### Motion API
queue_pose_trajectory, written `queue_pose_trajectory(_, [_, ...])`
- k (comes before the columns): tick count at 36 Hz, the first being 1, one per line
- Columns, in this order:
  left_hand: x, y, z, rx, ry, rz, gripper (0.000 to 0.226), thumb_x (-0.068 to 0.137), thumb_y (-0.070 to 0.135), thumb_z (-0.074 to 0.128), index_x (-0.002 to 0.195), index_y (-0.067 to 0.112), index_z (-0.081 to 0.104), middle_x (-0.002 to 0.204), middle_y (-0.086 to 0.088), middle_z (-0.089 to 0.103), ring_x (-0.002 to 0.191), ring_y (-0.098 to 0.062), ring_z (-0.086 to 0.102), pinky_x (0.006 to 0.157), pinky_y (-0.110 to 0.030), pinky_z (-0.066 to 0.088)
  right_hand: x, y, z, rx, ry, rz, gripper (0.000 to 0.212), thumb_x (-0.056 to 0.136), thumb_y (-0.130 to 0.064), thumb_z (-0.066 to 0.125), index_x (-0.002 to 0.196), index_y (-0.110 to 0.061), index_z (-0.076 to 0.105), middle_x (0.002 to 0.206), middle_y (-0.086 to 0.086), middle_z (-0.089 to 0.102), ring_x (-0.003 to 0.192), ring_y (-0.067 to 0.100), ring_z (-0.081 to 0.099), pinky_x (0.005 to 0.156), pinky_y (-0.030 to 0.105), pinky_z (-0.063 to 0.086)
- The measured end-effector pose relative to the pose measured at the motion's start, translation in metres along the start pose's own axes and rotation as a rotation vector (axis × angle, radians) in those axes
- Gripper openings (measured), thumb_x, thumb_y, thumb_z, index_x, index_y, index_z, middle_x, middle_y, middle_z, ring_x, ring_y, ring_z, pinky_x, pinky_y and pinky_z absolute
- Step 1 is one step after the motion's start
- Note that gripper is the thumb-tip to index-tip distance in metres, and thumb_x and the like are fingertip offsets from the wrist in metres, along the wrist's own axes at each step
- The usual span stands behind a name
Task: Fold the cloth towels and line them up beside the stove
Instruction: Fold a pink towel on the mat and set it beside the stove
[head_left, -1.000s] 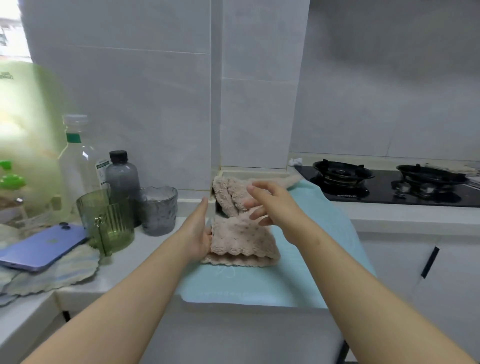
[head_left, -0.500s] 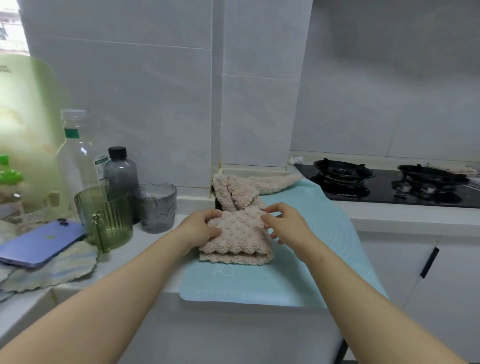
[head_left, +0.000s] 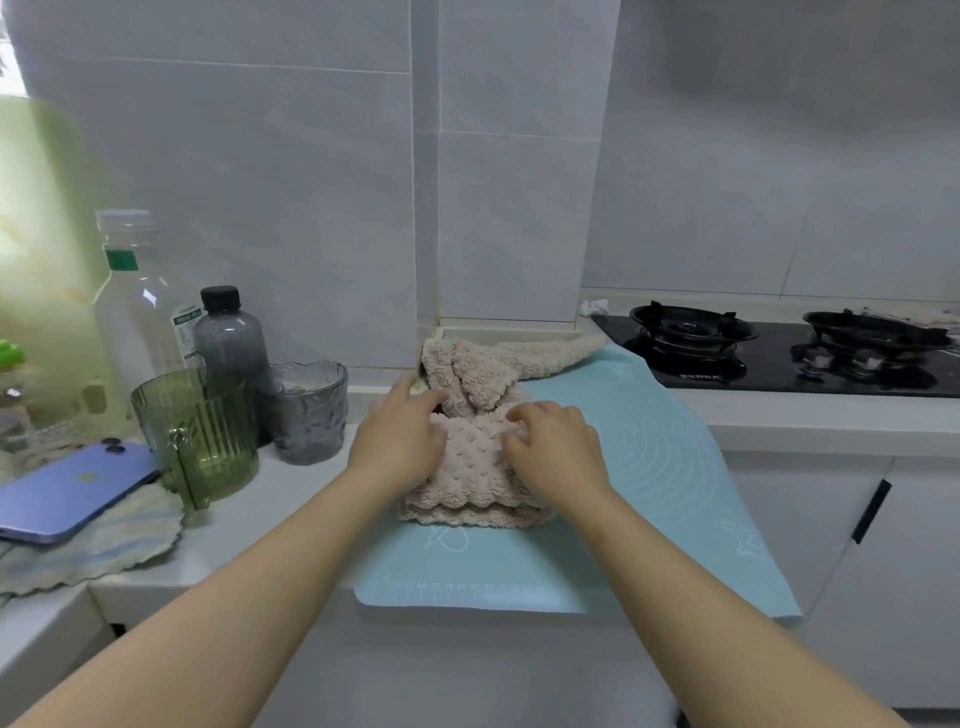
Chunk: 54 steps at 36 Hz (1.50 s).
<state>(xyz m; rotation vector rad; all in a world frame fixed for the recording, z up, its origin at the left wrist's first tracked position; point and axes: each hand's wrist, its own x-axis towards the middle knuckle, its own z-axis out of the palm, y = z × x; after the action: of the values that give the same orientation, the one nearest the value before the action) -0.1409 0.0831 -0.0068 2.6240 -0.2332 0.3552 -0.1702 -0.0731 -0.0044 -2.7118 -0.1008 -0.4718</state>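
Towel (head_left: 467, 462), folded, pressed on mat (head_left: 654, 478) probably to set crease: left hand (head_left: 400, 441) flat, right hand (head_left: 558, 449) fingers bent, grip unclear.

blocked left: grey cup (head_left: 306, 410), green jug (head_left: 200, 431) | free right: mat (head_left: 654, 467) before stove (head_left: 779, 358)

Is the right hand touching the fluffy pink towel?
Touching. The head view shows the right hand lying on top of the folded pink towel, with its fingertips pressed into the pile and no gap.
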Motion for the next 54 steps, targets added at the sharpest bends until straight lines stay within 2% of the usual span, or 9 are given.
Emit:
queue_pose_trajectory(3, [0.006, 0.013, 0.002, -0.065, 0.013, 0.080, 0.037, 0.098, 0.020, 0.034, 0.132, 0.014, 0.048, 0.141, -0.006, 0.040, 0.130, -0.027, 0.037, 0.106, -0.037, 0.032, 0.003, -0.006, 0.002, 0.050, 0.088, -0.060, 0.036, 0.096, -0.021, 0.034, 0.127, -0.019, 0.052, 0.136, -0.002, 0.049, 0.124, 0.022, 0.038, 0.098, 0.034, 0.029])
queue_pose_trajectory(6, [0.006, 0.012, 0.017, -0.069, -0.104, 0.050, 0.036, 0.100, 0.020, 0.027, 0.123, 0.008, 0.051, 0.130, -0.007, 0.049, 0.122, -0.026, 0.044, 0.101, -0.037, 0.035, 0.005, -0.003, 0.014, -0.018, -0.034, -0.111, 0.038, 0.099, -0.025, 0.029, 0.134, -0.019, 0.044, 0.145, -0.004, 0.038, 0.133, 0.018, 0.029, 0.103, 0.036, 0.026])
queue_pose_trajectory(14, [-0.015, -0.004, 0.045, 0.181, -0.154, 0.009, 0.044, 0.101, 0.030, 0.018, 0.144, 0.022, 0.026, 0.153, 0.005, 0.023, 0.143, -0.014, 0.014, 0.114, -0.039, 0.014, -0.002, 0.019, 0.032, -0.036, -0.301, -0.035, 0.046, 0.101, -0.031, 0.019, 0.146, -0.022, 0.025, 0.157, -0.006, 0.013, 0.145, 0.017, 0.008, 0.114, 0.040, 0.010])
queue_pose_trajectory(23, [-0.013, -0.002, 0.042, 0.225, -0.210, 0.017, 0.046, 0.101, 0.029, 0.017, 0.146, 0.021, 0.024, 0.155, 0.004, 0.021, 0.142, -0.013, 0.017, 0.115, -0.039, 0.008, 0.000, 0.020, 0.033, -0.022, -0.364, -0.028, 0.048, 0.101, -0.032, 0.019, 0.147, -0.019, 0.024, 0.158, -0.004, 0.010, 0.146, 0.016, 0.007, 0.116, 0.040, 0.005])
queue_pose_trajectory(29, [-0.017, -0.004, 0.040, 0.154, -0.232, -0.008, 0.046, 0.101, 0.032, 0.017, 0.147, 0.025, 0.020, 0.156, 0.005, 0.016, 0.144, -0.011, 0.012, 0.116, -0.040, 0.005, -0.004, 0.020, 0.033, 0.003, -0.320, -0.047, 0.047, 0.101, -0.033, 0.021, 0.145, -0.019, 0.029, 0.157, -0.004, 0.015, 0.145, 0.017, 0.010, 0.115, 0.038, 0.008])
queue_pose_trajectory(36, [-0.022, -0.003, 0.040, 0.021, -0.040, -0.033, 0.042, 0.099, 0.028, 0.032, 0.140, 0.021, 0.034, 0.147, 0.004, 0.033, 0.132, -0.018, 0.035, 0.106, -0.036, 0.024, -0.006, 0.025, 0.032, 0.197, -0.057, 0.019, 0.036, 0.094, -0.037, 0.041, 0.122, -0.015, 0.049, 0.127, 0.001, 0.050, 0.123, 0.022, 0.041, 0.094, 0.034, 0.029])
queue_pose_trajectory(44, [-0.021, -0.005, 0.037, -0.162, 0.008, -0.071, 0.039, 0.096, 0.021, 0.041, 0.136, 0.021, 0.040, 0.144, 0.004, 0.039, 0.130, -0.016, 0.037, 0.110, -0.034, 0.025, -0.005, 0.027, 0.038, 0.077, -0.147, 0.063, 0.059, 0.095, -0.044, 0.035, 0.145, -0.016, 0.022, 0.144, 0.006, 0.041, 0.141, 0.026, 0.020, 0.111, 0.040, 0.016])
queue_pose_trajectory(49, [-0.018, -0.007, 0.039, -0.191, 0.069, -0.165, 0.039, 0.094, 0.026, 0.048, 0.132, 0.021, 0.044, 0.139, 0.005, 0.045, 0.128, -0.016, 0.040, 0.107, -0.031, 0.027, -0.004, 0.029, 0.038, 0.129, -0.116, 0.049, 0.058, 0.094, -0.043, 0.038, 0.145, -0.021, 0.021, 0.130, 0.002, 0.051, 0.125, 0.022, 0.038, 0.104, 0.036, 0.024])
queue_pose_trajectory(54, [-0.018, -0.005, 0.038, -0.154, 0.097, -0.223, 0.035, 0.093, 0.024, 0.047, 0.129, 0.020, 0.048, 0.135, 0.005, 0.050, 0.124, -0.016, 0.045, 0.107, -0.033, 0.024, -0.004, 0.029, 0.035, 0.191, -0.095, 0.078, 0.062, 0.093, -0.044, 0.042, 0.146, -0.022, 0.021, 0.134, -0.003, 0.048, 0.128, 0.016, 0.036, 0.107, 0.030, 0.019])
